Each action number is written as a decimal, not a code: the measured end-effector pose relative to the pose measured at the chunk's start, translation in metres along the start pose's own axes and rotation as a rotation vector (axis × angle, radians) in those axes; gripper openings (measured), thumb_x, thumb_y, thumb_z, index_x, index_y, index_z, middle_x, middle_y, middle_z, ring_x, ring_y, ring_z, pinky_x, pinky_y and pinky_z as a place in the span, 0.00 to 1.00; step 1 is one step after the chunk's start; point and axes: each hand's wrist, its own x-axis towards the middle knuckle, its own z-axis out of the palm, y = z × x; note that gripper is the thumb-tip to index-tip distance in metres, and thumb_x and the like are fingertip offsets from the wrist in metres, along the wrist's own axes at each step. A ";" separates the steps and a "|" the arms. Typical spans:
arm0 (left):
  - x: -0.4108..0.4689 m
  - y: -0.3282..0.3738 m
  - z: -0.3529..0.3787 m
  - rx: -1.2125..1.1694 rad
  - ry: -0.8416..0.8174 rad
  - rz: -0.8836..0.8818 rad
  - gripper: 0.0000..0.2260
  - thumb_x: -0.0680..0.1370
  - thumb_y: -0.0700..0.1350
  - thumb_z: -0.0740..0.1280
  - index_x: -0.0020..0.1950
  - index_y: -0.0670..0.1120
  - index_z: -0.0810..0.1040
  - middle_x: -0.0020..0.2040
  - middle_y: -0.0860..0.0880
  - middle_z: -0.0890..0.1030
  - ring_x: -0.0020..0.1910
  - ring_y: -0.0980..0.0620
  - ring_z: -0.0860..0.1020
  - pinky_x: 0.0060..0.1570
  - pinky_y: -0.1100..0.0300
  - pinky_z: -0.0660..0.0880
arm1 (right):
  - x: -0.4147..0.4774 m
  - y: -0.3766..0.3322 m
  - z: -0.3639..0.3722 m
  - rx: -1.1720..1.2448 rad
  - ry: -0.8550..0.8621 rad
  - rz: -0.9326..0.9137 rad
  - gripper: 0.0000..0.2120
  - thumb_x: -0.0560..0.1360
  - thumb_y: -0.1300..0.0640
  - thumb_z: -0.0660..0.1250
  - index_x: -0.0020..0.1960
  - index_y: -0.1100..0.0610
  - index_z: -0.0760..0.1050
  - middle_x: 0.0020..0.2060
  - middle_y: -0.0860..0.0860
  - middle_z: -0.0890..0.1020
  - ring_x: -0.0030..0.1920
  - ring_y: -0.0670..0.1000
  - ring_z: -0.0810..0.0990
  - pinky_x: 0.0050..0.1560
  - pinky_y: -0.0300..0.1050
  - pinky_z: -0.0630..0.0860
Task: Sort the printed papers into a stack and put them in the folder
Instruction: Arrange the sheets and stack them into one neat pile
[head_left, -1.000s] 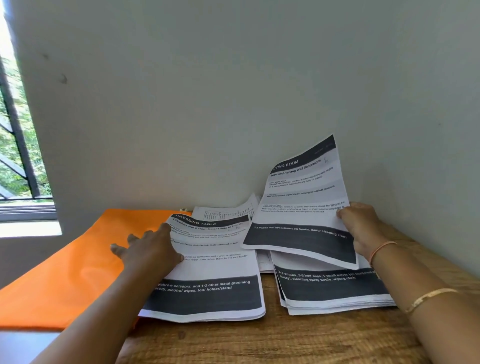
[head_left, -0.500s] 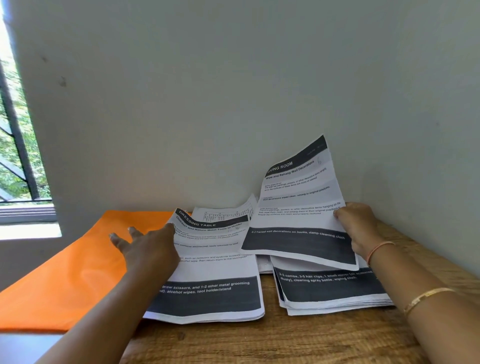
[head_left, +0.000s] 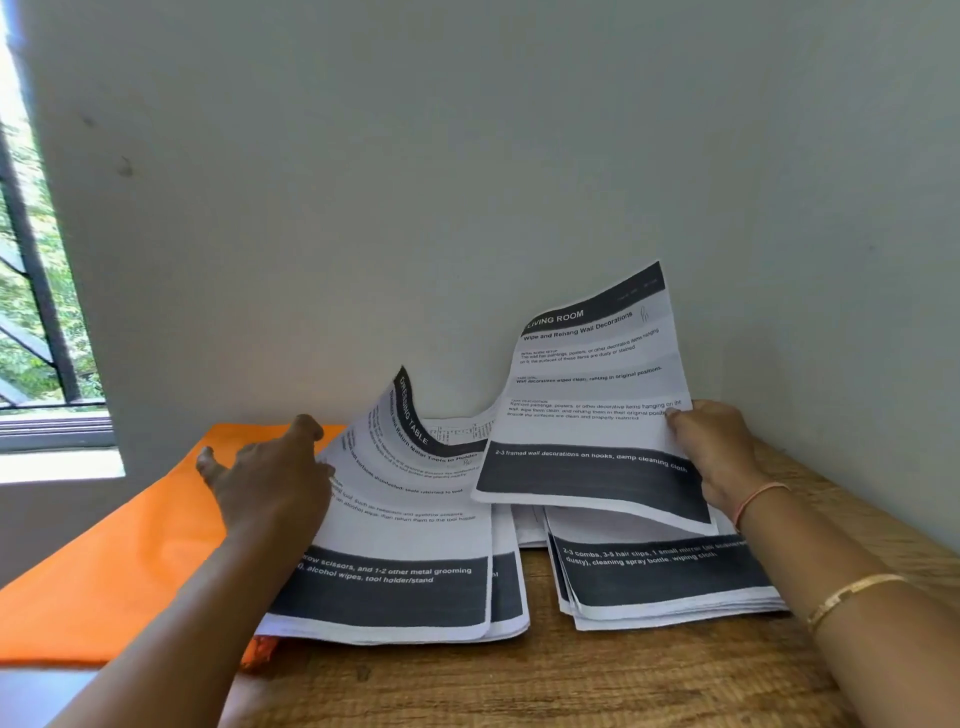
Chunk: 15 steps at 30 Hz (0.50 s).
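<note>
Mid-sort on the wooden bench (head_left: 571, 686), orange folder (head_left: 104, 561) alongside.
Pinching one raised, sagging sheet (head_left: 592, 415) by its right edge with the right grip (head_left: 722, 457); pressing the spread left grip (head_left: 270, 483) against the curled top sheet (head_left: 410, 499) of the left pile (head_left: 395, 597). Support the limp paper low, lay it flat on its matching pile, then square the edges. Glossy folder flat at left, partly under the left pile; right pile (head_left: 665, 582) slightly fanned.
</note>
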 end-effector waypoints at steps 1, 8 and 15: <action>0.001 -0.001 0.000 -0.003 0.022 0.005 0.09 0.79 0.47 0.60 0.59 0.52 0.73 0.50 0.47 0.81 0.58 0.44 0.75 0.70 0.45 0.49 | -0.001 -0.002 0.000 0.000 0.014 -0.006 0.10 0.75 0.67 0.61 0.51 0.72 0.77 0.51 0.63 0.82 0.50 0.61 0.80 0.44 0.43 0.71; 0.007 -0.008 -0.004 -0.169 0.154 -0.026 0.11 0.81 0.45 0.56 0.55 0.42 0.75 0.53 0.38 0.76 0.50 0.33 0.75 0.50 0.47 0.69 | -0.008 -0.010 -0.003 -0.006 0.077 -0.076 0.10 0.75 0.66 0.60 0.49 0.71 0.77 0.50 0.64 0.82 0.53 0.65 0.79 0.50 0.53 0.77; 0.006 -0.007 -0.009 -0.319 0.229 -0.065 0.11 0.81 0.45 0.56 0.57 0.41 0.73 0.55 0.38 0.75 0.50 0.33 0.74 0.45 0.48 0.69 | -0.013 -0.012 -0.001 0.007 0.069 -0.100 0.10 0.76 0.65 0.60 0.48 0.71 0.77 0.48 0.63 0.82 0.47 0.61 0.79 0.51 0.51 0.76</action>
